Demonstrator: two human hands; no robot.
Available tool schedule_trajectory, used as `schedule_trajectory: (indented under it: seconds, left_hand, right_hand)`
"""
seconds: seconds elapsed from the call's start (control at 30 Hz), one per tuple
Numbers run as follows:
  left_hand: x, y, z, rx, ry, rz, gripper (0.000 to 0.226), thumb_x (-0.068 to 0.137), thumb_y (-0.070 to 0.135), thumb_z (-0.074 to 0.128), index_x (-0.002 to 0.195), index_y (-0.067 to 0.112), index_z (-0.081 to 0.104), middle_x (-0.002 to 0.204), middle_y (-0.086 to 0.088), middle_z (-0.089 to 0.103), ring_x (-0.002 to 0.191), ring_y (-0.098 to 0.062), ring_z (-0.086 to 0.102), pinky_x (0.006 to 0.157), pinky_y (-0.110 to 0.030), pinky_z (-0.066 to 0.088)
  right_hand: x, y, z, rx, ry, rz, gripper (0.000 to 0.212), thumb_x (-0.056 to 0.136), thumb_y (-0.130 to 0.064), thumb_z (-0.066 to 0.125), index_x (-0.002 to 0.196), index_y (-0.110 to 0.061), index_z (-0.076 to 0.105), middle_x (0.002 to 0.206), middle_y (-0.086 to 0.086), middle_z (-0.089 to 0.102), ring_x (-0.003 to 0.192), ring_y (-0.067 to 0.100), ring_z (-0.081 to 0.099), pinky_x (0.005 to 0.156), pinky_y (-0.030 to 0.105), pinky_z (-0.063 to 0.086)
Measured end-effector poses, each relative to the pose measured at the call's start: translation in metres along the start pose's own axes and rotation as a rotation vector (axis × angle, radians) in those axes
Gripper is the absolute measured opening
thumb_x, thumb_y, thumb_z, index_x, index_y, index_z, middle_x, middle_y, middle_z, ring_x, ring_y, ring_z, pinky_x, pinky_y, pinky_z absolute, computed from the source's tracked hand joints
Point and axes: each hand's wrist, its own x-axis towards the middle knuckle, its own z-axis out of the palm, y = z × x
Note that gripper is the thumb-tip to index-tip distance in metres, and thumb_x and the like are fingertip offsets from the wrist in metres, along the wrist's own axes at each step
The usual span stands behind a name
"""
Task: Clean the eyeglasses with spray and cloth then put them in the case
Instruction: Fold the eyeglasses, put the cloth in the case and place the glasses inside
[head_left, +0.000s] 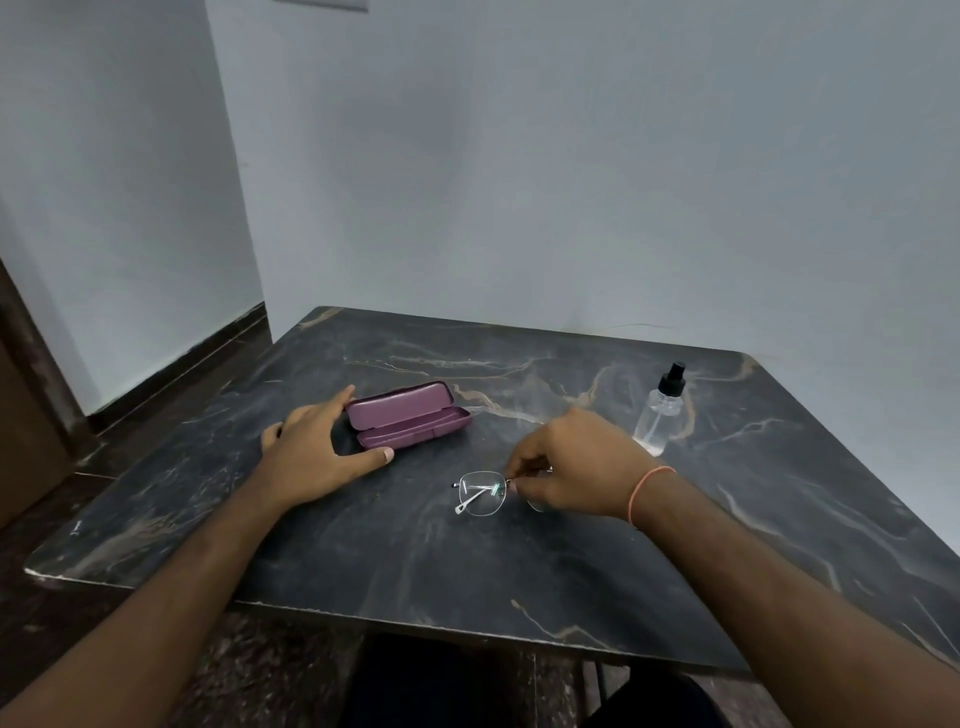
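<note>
Rimless eyeglasses (483, 492) with folded thin metal arms sit at the middle of the dark marble table (467, 561). My right hand (576, 465) pinches them at the bridge, and its palm covers the right lens. A purple glasses case (408, 421) lies open to the left, lid tilted back. My left hand (317, 452) rests flat on the table against the case's left end, fingers spread around it. A clear spray bottle (660, 413) with a black nozzle stands upright at the right, just behind my right hand. No cloth is in view.
The table stands in a corner, with pale walls close behind it and to the left. Its near edge is chipped. A dark floor and a brown door edge (21, 415) lie at the left. My legs show under the table.
</note>
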Motion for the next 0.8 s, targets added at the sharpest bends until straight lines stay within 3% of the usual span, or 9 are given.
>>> schedule_trajectory:
  seconds: [0.27,0.4,0.53,0.63,0.73,0.8]
  left_hand:
    - [-0.003,0.005,-0.002,0.020,0.005,-0.004,0.116,0.078,0.086,0.071,0.171,0.039,0.020,0.173,-0.004,0.040,0.161,-0.029,0.033,0.128,-0.058,0.023]
    - [-0.002,0.004,-0.002,0.024,-0.009,0.000,0.122,0.072,0.093,0.066,0.171,0.038,0.020,0.173,-0.004,0.041,0.160,-0.030,0.034,0.127,-0.060,0.023]
    - [0.000,0.003,-0.002,0.026,-0.020,-0.004,0.122,0.072,0.094,0.064,0.171,0.039,0.019,0.173,-0.005,0.040,0.160,-0.031,0.034,0.127,-0.061,0.024]
    - [0.000,0.003,-0.002,0.009,-0.013,-0.003,0.124,0.070,0.095,0.062,0.171,0.039,0.019,0.173,-0.004,0.040,0.160,-0.030,0.034,0.127,-0.061,0.024]
    - [-0.002,0.003,-0.002,-0.004,-0.003,0.005,0.120,0.073,0.093,0.065,0.171,0.039,0.021,0.173,-0.003,0.040,0.161,-0.030,0.033,0.127,-0.060,0.023]
    - [-0.003,0.003,-0.002,-0.015,0.001,0.008,0.121,0.072,0.095,0.063,0.171,0.039,0.022,0.174,-0.002,0.039,0.161,-0.029,0.032,0.128,-0.060,0.023]
  right_hand:
    - [-0.004,-0.002,0.008,0.007,0.010,-0.011,0.017,0.092,-0.039,0.074,0.105,-0.033,0.083,0.094,-0.013,0.083,0.086,0.005,0.074,0.079,0.022,0.054]
    - [-0.009,0.007,0.003,0.135,0.006,0.071,0.027,0.092,-0.052,0.075,0.113,-0.036,0.080,0.093,-0.020,0.078,0.084,0.000,0.071,0.078,0.018,0.051]
    - [-0.012,0.037,0.001,0.228,0.196,0.262,0.019,0.095,-0.039,0.075,0.113,-0.034,0.081,0.093,-0.023,0.075,0.076,-0.009,0.064,0.078,0.013,0.048]
    - [-0.012,0.060,0.008,0.176,0.219,0.431,0.022,0.095,-0.029,0.073,0.117,-0.027,0.079,0.116,-0.009,0.079,0.087,0.006,0.064,0.090,0.025,0.053]
    - [-0.012,0.068,0.016,0.142,0.135,0.516,0.027,0.095,-0.033,0.074,0.119,-0.021,0.078,0.124,0.000,0.077,0.109,0.021,0.070,0.090,0.025,0.046]
    - [-0.008,0.070,0.021,0.167,0.100,0.568,0.026,0.093,-0.042,0.075,0.107,-0.020,0.081,0.109,0.002,0.080,0.089,0.022,0.074,0.085,0.030,0.056]
